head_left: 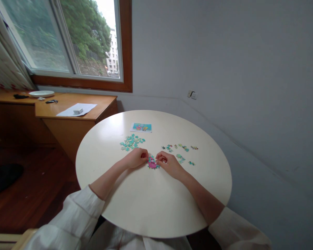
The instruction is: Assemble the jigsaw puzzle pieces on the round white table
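A small joined patch of jigsaw puzzle (pixel 153 163), with a pink cartoon figure and teal edges, lies flat on the round white table. At its left edge, my left hand (pixel 138 158) is closed, with curled fingertips touching the patch. My right hand (pixel 170 164) pinches at the opposite edge, thumb and forefinger together; whether a separate piece is between them is too small to tell. Beyond my left hand is a heap of loose teal puzzle pieces (pixel 132 142). More scattered puzzle pieces (pixel 180 158) lie to the right of my right hand, several in small clusters.
A reference picture card (pixel 141 127) lies towards the back of the round table (pixel 146 208). Left of it stands a wooden desk (pixel 67 99) bearing a white sheet of paper (pixel 67 110), a small white box (pixel 78 111) and a white plate (pixel 41 93). A wall borders the right side.
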Tool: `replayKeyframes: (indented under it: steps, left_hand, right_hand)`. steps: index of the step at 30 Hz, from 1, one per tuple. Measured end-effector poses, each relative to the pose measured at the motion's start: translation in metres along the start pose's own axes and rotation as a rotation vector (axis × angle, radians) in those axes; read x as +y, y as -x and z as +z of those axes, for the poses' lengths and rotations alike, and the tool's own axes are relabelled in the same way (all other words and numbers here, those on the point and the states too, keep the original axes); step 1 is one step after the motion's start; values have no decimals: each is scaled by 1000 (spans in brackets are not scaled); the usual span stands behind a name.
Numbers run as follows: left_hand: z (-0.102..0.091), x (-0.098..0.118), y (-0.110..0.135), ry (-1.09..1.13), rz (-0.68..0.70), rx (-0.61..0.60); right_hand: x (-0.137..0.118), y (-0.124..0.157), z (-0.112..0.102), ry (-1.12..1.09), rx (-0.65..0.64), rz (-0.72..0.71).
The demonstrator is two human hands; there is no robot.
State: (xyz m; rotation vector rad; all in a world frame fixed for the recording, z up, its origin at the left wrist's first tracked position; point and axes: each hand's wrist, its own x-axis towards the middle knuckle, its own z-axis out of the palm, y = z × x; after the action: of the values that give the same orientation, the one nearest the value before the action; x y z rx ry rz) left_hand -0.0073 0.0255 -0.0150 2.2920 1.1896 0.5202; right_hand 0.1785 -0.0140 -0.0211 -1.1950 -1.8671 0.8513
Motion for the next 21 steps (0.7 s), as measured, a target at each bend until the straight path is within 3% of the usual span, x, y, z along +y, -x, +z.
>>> replayKeyframes:
  steps: [21]
  left_hand:
    - [-1, 0, 0, -13, -9, -2]
  right_hand:
    - [1, 1, 0, 39, 28, -17]
